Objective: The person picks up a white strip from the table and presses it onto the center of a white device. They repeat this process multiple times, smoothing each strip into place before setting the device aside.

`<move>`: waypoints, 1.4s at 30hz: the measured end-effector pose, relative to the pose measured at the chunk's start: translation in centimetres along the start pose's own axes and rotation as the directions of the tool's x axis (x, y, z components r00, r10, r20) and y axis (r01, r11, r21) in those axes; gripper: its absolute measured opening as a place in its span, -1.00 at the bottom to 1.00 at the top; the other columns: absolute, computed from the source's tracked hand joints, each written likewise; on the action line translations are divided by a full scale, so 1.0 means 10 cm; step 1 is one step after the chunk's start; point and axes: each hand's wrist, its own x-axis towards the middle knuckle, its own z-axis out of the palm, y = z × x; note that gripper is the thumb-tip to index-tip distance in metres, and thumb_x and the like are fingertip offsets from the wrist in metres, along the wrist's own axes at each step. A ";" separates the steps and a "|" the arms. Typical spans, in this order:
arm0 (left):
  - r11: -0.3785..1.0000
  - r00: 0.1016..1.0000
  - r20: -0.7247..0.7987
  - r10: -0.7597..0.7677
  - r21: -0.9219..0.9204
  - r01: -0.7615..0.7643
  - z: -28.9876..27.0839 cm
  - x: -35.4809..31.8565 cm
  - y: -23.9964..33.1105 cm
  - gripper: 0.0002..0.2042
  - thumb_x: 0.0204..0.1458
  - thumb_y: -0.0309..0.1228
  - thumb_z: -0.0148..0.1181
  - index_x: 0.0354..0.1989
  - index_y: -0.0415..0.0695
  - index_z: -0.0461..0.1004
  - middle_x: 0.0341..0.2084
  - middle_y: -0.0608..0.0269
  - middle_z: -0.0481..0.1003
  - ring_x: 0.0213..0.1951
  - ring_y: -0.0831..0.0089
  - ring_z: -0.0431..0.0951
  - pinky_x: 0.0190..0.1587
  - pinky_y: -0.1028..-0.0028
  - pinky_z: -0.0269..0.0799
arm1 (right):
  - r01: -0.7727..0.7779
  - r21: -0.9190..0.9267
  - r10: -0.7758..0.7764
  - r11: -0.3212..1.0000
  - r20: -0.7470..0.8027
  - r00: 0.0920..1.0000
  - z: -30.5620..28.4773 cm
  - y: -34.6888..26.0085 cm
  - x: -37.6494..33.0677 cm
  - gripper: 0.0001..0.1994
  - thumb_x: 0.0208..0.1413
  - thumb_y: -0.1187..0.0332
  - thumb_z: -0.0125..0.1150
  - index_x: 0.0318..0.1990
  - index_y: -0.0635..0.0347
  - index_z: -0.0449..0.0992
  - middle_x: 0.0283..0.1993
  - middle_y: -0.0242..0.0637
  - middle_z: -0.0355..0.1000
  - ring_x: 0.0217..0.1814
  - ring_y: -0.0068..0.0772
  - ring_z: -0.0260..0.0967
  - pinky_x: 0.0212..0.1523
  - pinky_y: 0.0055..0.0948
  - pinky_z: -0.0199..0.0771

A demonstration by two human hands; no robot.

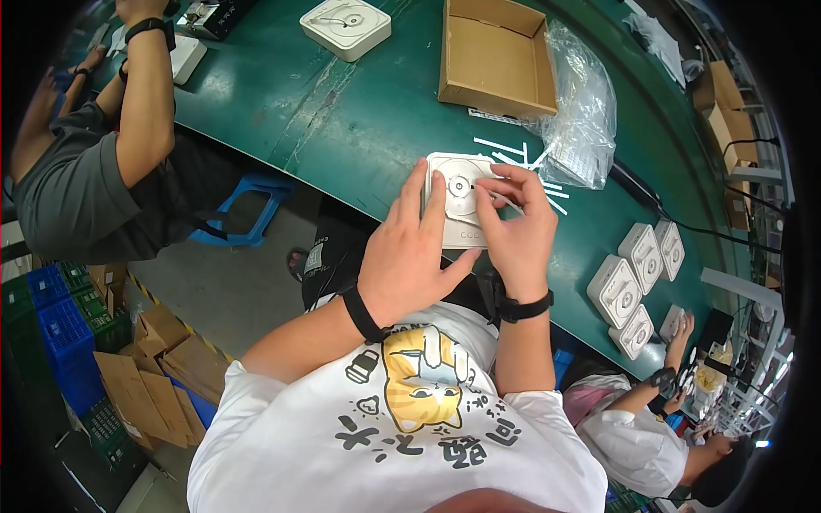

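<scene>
A white, square disc player [466, 231] with rounded corners lies on the table edge right in front of me, its round disc well and central hub [460, 185] facing up. My left hand [406, 248] rests on its left side. The fingers are stretched out, two of them along the left edge and over the well, and the thumb is apart near the front edge. Over the right part of the well, my right hand [517, 222] has thumb and fingers pinched together. A thin white strip [511, 203] shows between them, partly hidden by the fingers.
Several white strips [500, 144] lie beyond the player, next to a clear plastic bag [581, 111] and an open cardboard box [496, 51]. More players stand far left [346, 26] and at right [617, 291]. Co-workers sit at left [94, 179] and right [637, 436].
</scene>
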 end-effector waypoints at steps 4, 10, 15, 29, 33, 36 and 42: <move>0.997 0.997 -0.044 -0.061 -0.047 0.058 -0.05 0.24 -0.14 -0.27 0.23 -0.17 0.58 0.48 -0.38 0.54 0.51 -0.38 0.42 0.27 -0.29 0.61 0.32 0.00 0.63 | -0.040 0.012 0.040 0.999 -0.032 0.999 0.08 0.09 0.02 -0.62 0.34 0.52 0.62 0.26 0.20 0.70 -0.05 -0.39 0.86 -0.15 -0.65 0.57 -0.02 -0.54 0.59; 0.954 0.988 -0.112 0.108 -0.267 -0.134 0.06 0.74 -0.43 -0.67 0.22 -0.33 0.58 0.13 -0.14 0.79 0.27 0.02 0.67 0.27 -0.11 0.65 0.32 0.09 0.59 | 0.033 0.050 -0.031 0.998 -0.055 0.998 0.15 0.23 0.00 -0.59 0.33 0.48 0.64 0.28 0.13 0.70 -0.05 -0.37 0.88 -0.26 -0.57 0.54 -0.08 -0.47 0.63; 0.881 0.988 -0.061 0.142 -0.447 -0.154 0.18 0.87 -0.64 -0.80 0.21 -0.46 0.60 -0.01 -0.14 0.82 0.05 0.15 0.79 0.15 0.05 0.75 0.26 0.14 0.64 | 0.026 0.010 -0.026 1.000 -0.006 1.000 0.11 0.18 0.02 -0.66 0.40 0.54 0.56 0.27 0.23 0.70 0.07 -0.32 0.88 -0.11 -0.71 0.52 -0.01 -0.56 0.53; 0.930 0.990 -0.080 0.112 -0.342 -0.133 -0.05 0.80 -0.70 -0.86 0.25 -0.45 0.62 -0.10 -0.19 0.82 -0.09 0.14 0.82 -0.01 0.11 0.81 0.09 0.22 0.71 | 0.078 0.084 -0.073 0.993 -0.063 0.995 0.16 0.34 -0.01 -0.81 0.30 0.51 0.62 0.02 0.15 0.82 -0.15 -0.45 0.77 -0.23 -0.56 0.39 -0.11 -0.47 0.52; 0.939 0.992 -0.084 0.093 -0.324 -0.116 -0.06 0.80 -0.65 -0.87 0.25 -0.46 0.63 -0.10 -0.19 0.82 -0.10 0.14 0.82 0.00 0.11 0.82 0.10 0.22 0.71 | 0.044 0.153 -0.034 0.987 -0.072 0.997 0.18 0.34 0.00 -0.85 0.34 0.54 0.60 0.01 0.19 0.79 -0.10 -0.50 0.78 -0.19 -0.64 0.36 -0.06 -0.53 0.48; 0.946 0.991 -0.103 0.088 -0.303 -0.115 -0.04 0.80 -0.65 -0.86 0.24 -0.47 0.64 -0.10 -0.18 0.82 -0.09 0.13 0.82 0.00 0.12 0.82 0.10 0.23 0.71 | 0.054 0.152 -0.044 0.987 -0.068 0.997 0.18 0.35 -0.02 -0.86 0.36 0.57 0.58 -0.01 0.20 0.78 -0.05 -0.49 0.80 -0.17 -0.67 0.35 -0.05 -0.57 0.46; 0.916 0.993 -0.113 0.043 -0.392 -0.085 -0.06 0.64 -0.75 -0.88 0.23 -0.45 0.63 -0.13 -0.17 0.82 -0.02 0.09 0.81 0.01 0.11 0.80 0.13 0.24 0.69 | 0.190 0.016 -0.190 0.982 -0.002 0.982 0.11 0.34 0.01 -0.85 0.29 0.65 0.45 -0.10 0.18 0.76 0.04 -0.39 0.86 -0.17 -0.62 0.44 -0.08 -0.54 0.52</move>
